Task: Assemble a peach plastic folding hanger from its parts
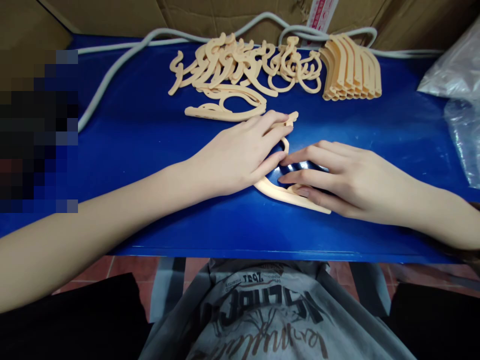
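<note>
The left hand point(240, 155) lies flat over the upper part of a peach plastic piece point(288, 194), hiding its middle; only a tip beyond the fingertips and a curved bar below the palm show. The right hand point(337, 182) covers the piece's right end, so its full outline cannot be told. Far left of the left hand, a pixelated patch point(37, 130) masks whatever lies there. Right of the right hand, a clear plastic bag point(457, 95) is cut off by the frame edge. Behind both hands, the loose heap of plastic pieces point(243, 67) overlaps too much to count.
</note>
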`<state>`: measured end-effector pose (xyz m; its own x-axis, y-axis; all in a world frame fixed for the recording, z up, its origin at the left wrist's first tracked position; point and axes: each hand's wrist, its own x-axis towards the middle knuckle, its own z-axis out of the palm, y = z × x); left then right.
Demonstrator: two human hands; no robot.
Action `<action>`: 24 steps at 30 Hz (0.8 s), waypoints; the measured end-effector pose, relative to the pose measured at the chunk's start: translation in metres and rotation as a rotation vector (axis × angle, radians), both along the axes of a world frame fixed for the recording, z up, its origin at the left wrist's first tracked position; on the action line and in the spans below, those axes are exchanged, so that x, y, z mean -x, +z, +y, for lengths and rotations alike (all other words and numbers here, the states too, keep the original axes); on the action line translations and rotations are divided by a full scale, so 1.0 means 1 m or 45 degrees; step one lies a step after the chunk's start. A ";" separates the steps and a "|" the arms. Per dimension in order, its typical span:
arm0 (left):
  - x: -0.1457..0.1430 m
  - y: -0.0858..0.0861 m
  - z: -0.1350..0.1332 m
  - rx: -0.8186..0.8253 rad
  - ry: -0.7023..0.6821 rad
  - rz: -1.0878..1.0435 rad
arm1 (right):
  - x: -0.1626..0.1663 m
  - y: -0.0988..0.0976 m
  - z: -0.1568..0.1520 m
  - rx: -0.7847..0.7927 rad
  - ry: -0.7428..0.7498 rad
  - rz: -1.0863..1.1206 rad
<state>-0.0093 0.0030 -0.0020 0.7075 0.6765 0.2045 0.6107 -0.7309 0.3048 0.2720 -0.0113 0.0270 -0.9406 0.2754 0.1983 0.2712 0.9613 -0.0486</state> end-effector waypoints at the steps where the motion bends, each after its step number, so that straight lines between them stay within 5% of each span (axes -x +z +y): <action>1: 0.000 0.000 0.000 0.000 0.002 0.008 | 0.000 0.000 0.000 -0.004 0.005 0.005; 24: -0.001 0.003 0.000 -0.001 -0.010 0.036 | 0.003 0.000 0.001 0.051 0.024 0.052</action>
<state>-0.0084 0.0028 0.0011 0.7183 0.6708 0.1846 0.6134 -0.7358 0.2871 0.2689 -0.0106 0.0273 -0.9371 0.2662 0.2258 0.2501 0.9633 -0.0976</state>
